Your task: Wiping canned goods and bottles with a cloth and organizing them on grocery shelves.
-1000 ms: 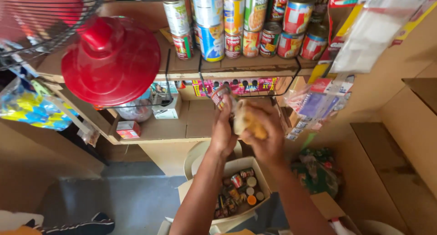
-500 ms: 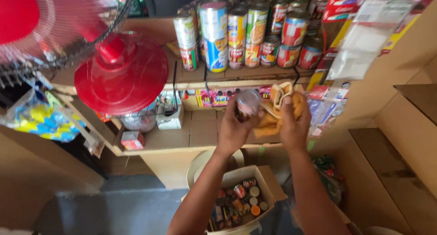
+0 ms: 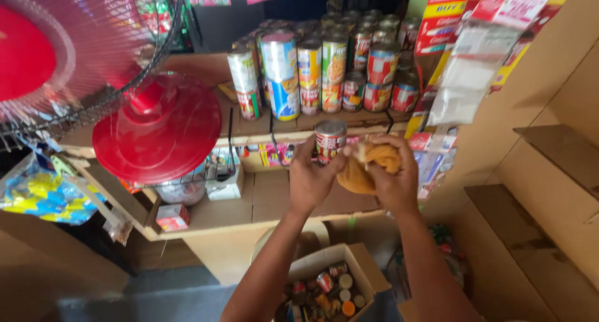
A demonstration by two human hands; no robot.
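Up front, left hand [image 3: 310, 180] gripping a tin can [image 3: 329, 141], right hand [image 3: 394, 178] clutching an orange cloth [image 3: 367, 167] beside that can, stacked cans [image 3: 324, 66] on the shelf [image 3: 249, 130] above it, cardboard box [image 3: 331, 284] below.

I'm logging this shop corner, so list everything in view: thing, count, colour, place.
held can: one, red label, silver top, in left hand, before the upper shelf.
cloth: one, orange-yellow, bunched in right hand, against the held can.
stacked cans: many, mixed labels, upper shelf.
fan: one, red, wire guard, left.
cardboard box: one, brown, holding small tins, below the hands.
hanging packets: several, red and clear, right.
small box: one, red and white, lower shelf.
left hand: grips the held can.
right hand: grips the cloth.
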